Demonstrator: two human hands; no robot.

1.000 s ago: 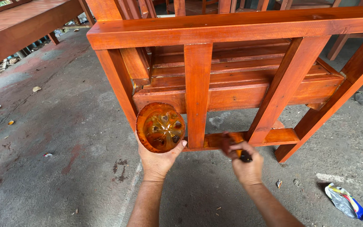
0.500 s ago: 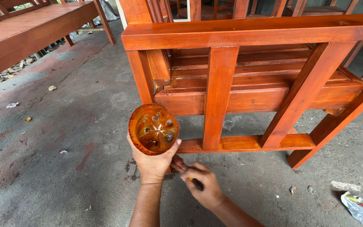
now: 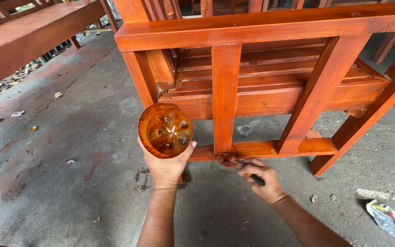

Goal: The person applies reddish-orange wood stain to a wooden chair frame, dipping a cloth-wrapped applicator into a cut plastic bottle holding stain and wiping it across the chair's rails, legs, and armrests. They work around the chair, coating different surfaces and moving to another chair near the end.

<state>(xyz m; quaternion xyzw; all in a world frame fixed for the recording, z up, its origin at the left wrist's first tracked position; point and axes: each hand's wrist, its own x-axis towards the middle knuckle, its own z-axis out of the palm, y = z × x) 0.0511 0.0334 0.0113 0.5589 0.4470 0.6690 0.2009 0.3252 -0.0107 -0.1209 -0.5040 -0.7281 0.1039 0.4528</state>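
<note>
My left hand (image 3: 164, 165) holds up an orange-stained cut plastic bottle bottom (image 3: 164, 130) with brown varnish in it, just left of the frame's middle upright. My right hand (image 3: 259, 181) grips a small brush (image 3: 251, 175) with a dark handle; its stained tip touches the underside of the low crossbar (image 3: 270, 148) of a reddish-brown varnished wooden frame (image 3: 261, 27). The brush bristles are mostly hidden by my fingers.
The wooden frame stands on a grey concrete floor (image 3: 60, 183) with reddish stain marks. Another varnished wooden bench (image 3: 28, 36) lies at the upper left. A crumpled plastic wrapper (image 3: 388, 220) lies at the lower right. Small debris is scattered on the left.
The view shifted, so the frame sits more central. My right hand dipped toward the cup half a second ago and has moved back right to the low crossbar with the brush.
</note>
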